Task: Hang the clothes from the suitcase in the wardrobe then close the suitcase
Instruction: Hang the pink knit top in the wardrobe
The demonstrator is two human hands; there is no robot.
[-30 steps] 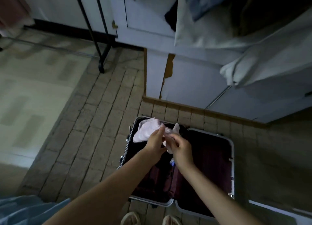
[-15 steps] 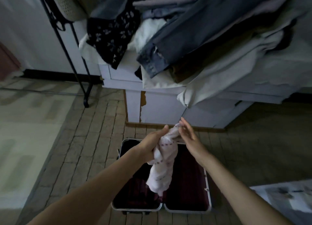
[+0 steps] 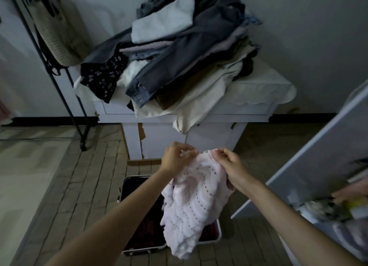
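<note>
**Spreading the pink top above the suitcase**

Head view: the left hand (image 3: 176, 158) and right hand (image 3: 231, 164) each pinch the pale pink knitted top (image 3: 196, 204) at its upper edge with curled fingers. It hangs over the open suitcase (image 3: 139, 216), long axis running 12 to 6 o'clock, probably neckline uppermost. The hands should draw apart evenly to find the shoulders.

Domestic bedroom or dressing area. Indicated by: folded clothes pile (image 3: 179, 52) stacked on white cabinet (image 3: 249, 114); black garment rack (image 3: 59, 90) carrying hanging bag (image 3: 57, 28); open suitcase (image 3: 139, 216) on brick-pattern floor (image 3: 79, 186); white wardrobe door (image 3: 318, 156) at right.
</note>
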